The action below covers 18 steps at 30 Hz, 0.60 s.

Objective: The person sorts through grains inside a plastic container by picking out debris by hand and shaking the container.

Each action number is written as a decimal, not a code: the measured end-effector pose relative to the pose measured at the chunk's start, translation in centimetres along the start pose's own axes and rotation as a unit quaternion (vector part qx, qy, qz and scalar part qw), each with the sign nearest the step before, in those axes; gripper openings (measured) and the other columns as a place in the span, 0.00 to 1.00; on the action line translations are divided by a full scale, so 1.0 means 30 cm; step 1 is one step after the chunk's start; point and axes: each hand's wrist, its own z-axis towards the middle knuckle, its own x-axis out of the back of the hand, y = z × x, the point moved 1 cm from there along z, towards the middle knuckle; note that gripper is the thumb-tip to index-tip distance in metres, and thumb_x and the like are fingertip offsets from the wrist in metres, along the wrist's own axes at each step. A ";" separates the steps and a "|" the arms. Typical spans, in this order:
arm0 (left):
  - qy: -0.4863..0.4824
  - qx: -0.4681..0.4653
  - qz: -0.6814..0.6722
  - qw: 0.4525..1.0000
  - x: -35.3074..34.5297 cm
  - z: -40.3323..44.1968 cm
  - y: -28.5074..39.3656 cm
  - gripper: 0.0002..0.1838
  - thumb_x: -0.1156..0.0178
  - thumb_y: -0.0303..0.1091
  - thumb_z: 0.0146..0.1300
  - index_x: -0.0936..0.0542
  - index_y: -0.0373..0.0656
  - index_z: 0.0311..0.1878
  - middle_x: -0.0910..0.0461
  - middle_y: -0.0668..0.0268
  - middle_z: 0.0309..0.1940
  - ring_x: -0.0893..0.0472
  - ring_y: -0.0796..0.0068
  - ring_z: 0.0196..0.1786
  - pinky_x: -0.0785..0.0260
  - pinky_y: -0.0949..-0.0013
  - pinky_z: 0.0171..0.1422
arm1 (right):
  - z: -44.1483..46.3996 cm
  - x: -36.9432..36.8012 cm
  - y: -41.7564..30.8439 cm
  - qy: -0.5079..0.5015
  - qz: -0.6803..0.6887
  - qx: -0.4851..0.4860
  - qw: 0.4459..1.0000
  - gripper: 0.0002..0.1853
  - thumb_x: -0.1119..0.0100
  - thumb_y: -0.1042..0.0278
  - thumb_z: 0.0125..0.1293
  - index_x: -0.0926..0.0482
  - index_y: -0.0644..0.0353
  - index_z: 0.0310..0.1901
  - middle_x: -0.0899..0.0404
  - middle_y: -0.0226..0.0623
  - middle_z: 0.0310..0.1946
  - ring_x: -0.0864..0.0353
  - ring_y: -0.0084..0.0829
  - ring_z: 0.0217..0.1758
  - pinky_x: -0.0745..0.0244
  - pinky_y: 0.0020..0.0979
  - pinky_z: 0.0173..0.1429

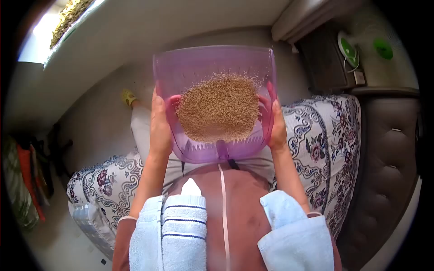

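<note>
A translucent purple plastic pan (pixel 217 152), squarish with a rounded near end, lies in front of the person's body, directly between the left hand (pixel 160 124) and the right hand (pixel 278 126). Each hand is closed around one side wall of the pan, and neither is clearly nearer its middle. Some fingers show pinkish through the plastic (their exact placing underneath cannot be told).

Inside the pan sits a loose heap of small tan-brown grains (pixel 219 106), roughly midway between the hands. The heap is somewhat longer from hand to hand than from front to back — so its long axis runs across the body, from one side wall to the other. The pan's broad, straight edge faces away from the person; its rounded end, with pale comb-like teeth and a short purple stub (pixel 222 149) at the centre, is on the body side. A few specks show beyond the heap, towards the far corner on the right-hand side — whether they rest on the plastic or are in the air cannot be told.

To both sides of the pan, nearer the body, spreads a white cloth cover (pixel 316 149) with blue scrolls and dark flowers.
</note>
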 end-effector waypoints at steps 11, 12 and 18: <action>0.028 -0.021 -0.136 0.990 -0.028 -0.049 0.182 0.29 0.64 0.58 0.74 0.49 0.64 0.75 0.25 0.53 0.53 0.25 0.61 0.57 0.32 0.58 0.62 | -0.002 -0.312 -0.405 -0.055 -0.134 0.123 0.982 0.26 0.64 0.60 0.77 0.43 0.66 0.71 0.33 0.38 0.65 0.33 0.27 0.65 0.42 0.27 0.70; 0.014 -0.059 -0.132 0.989 -0.036 -0.071 0.217 0.29 0.65 0.57 0.74 0.50 0.62 0.75 0.25 0.53 0.54 0.25 0.61 0.57 0.34 0.57 0.63 | 0.012 -0.297 -0.387 -0.048 -0.108 0.122 0.985 0.26 0.64 0.61 0.77 0.43 0.66 0.70 0.33 0.38 0.65 0.33 0.27 0.65 0.42 0.28 0.70; 0.014 -0.028 -0.024 0.999 0.025 0.016 -0.021 0.30 0.66 0.52 0.76 0.52 0.53 0.76 0.25 0.54 0.51 0.25 0.65 0.55 0.33 0.60 0.61 | 0.041 -0.031 -0.018 0.000 -0.022 0.042 0.999 0.27 0.66 0.58 0.76 0.45 0.65 0.71 0.33 0.40 0.63 0.33 0.28 0.65 0.40 0.28 0.69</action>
